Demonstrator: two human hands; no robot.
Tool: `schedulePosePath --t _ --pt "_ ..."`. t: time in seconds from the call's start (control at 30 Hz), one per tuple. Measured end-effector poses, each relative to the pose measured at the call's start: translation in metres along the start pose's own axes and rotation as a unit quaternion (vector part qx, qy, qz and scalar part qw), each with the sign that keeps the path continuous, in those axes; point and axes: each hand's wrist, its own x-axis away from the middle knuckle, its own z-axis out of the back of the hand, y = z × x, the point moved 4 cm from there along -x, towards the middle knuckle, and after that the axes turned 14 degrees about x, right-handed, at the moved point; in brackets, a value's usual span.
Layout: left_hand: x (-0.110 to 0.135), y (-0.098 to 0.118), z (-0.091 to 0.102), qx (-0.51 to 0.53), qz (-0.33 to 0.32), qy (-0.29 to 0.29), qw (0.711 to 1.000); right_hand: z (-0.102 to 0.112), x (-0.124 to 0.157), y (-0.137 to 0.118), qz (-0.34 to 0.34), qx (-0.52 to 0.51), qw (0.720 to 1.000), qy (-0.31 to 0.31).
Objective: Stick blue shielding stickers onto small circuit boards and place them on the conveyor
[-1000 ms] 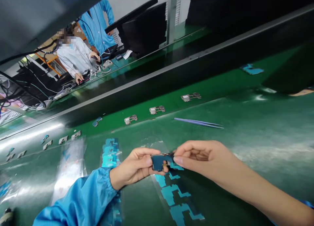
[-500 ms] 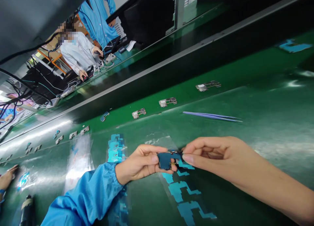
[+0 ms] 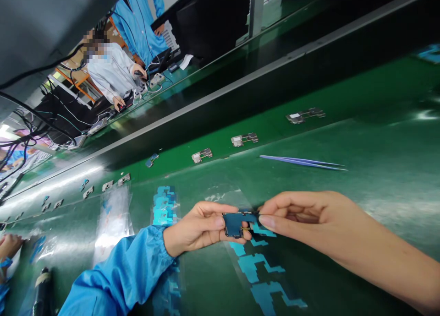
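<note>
A small circuit board [image 3: 233, 225] with a dark blue film on its face is held up over the bench. My left hand [image 3: 202, 224] grips its left side between thumb and fingers, some fingertips showing beneath it. At its right end, the thumb and index finger of my right hand [image 3: 302, 215] pinch the narrow arm of the board. Below the hands lies a clear sheet with blue cut-out stickers [image 3: 263, 265]. Another strip of blue stickers [image 3: 165, 204] is left of my left hand. Beyond my right hand rest purple tweezers [image 3: 302, 162].
Several circuit boards [image 3: 244, 139] lie in a row along the bright green strip [image 3: 178, 162]. Clear plastic sheets [image 3: 113, 220] and a dark cylindrical tool [image 3: 43, 291] are at left. A co-worker's hand [image 3: 10, 246] shows at the left edge. Two people stand or sit behind the rail.
The boards on the green strip have shifted right in view, partly with the whole scene. Both hands keep the same hold on the circuit board. The co-worker's hand at left has moved slightly.
</note>
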Motion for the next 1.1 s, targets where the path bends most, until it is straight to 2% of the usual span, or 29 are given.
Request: schedulePosePath --t 0.3,0.63,1.1 --pt "0.001 0.000 -0.001 -0.001 0.002 -0.003 1.000 -0.001 0.000 0.006 -0.004 0.001 1.000 -0.007" --pt "0.000 0.000 -0.004 0.002 0.003 -0.016 1.000 0.001 -0.001 -0.018 -0.023 0.011 1.000 -0.018" --pt "0.000 0.001 -0.008 0.006 0.001 -0.025 1.000 0.001 0.000 -0.011 -0.025 0.007 0.999 -0.024"
